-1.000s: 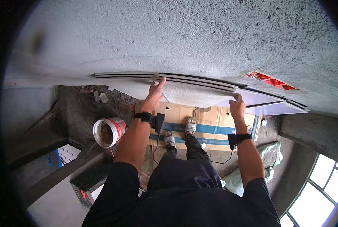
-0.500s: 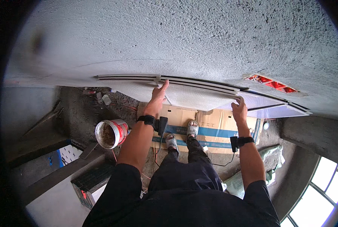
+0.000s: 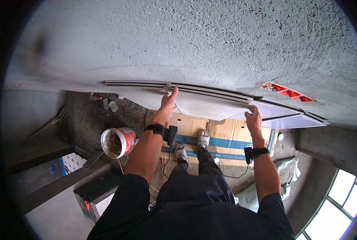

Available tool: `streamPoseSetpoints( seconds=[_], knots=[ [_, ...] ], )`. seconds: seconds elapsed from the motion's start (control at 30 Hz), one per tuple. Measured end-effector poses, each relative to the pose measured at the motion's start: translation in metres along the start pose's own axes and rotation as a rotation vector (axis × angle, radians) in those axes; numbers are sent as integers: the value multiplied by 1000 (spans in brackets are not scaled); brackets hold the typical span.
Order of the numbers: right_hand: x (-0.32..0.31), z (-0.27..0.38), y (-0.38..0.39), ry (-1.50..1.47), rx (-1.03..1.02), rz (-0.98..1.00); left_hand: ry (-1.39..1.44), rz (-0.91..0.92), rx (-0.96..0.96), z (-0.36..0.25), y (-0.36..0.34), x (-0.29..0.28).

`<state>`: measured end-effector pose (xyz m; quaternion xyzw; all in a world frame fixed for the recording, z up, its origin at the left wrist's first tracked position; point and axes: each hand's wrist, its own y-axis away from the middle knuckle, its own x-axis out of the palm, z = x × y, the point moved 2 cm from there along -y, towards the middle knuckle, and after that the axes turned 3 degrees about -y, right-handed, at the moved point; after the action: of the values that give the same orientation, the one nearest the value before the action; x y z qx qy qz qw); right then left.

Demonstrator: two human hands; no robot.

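Large white tiles (image 3: 210, 106) lean in a stack against the rough grey wall (image 3: 178, 44), their faintly textured faces toward me. My left hand (image 3: 167, 106) grips the upper edge of the front tile left of its middle, thumb over the edge and fingers partly hidden. At that tile's right corner, my right hand (image 3: 253, 119) has bent fingers hooked on the edge. More tiles (image 3: 282, 114) lean beyond the right hand, and another part of the stack (image 3: 136, 94) extends left. Each wrist bears a strapped black device with a cable.
Flattened cardboard (image 3: 226, 138) lies under my sandalled feet. A red and white bucket (image 3: 117, 143) with brownish residue stands at left, near a stack of dark-edged slabs (image 3: 96, 196). Right are a green-white sheet (image 3: 286, 172) and a window (image 3: 338, 204). A red electrical box (image 3: 288, 93) sits in the wall.
Both hands keep their places at the front tile's edge. The view shifts slightly, and the tile's top edge sits a touch lower in the picture.
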<state>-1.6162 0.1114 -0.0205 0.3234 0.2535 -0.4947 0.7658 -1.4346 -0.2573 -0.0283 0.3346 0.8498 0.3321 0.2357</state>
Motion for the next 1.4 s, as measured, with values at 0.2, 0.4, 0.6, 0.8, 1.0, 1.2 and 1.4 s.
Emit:
streamPoseSetpoints(
  seconds=[0.2, 0.4, 0.6, 0.8, 1.0, 1.2, 1.4],
  knots=[
    [2, -2, -1, -17, -16, -28, -67, -7, -19, -4, 6, -3],
    [3, -2, -2, -23, 6, 1, -128, 43, -62, -8, 2, -8],
    [4, 4, -4, 21, 21, -17, -135, 70, -26, -9, 6, -8],
    [-2, 2, -3, 63, 0, 8, -128, 85, 22, -6, 4, -11],
    [0, 4, 0, -6, -48, -9, -157, 45, 4, 2, -7, -11],
    [-3, 3, -3, 50, -8, 54, -155, 72, -30, -6, 4, -12],
    [-18, -18, 9, -59, 19, 37, -138, 2, -28, -5, 12, -15]
  ],
)
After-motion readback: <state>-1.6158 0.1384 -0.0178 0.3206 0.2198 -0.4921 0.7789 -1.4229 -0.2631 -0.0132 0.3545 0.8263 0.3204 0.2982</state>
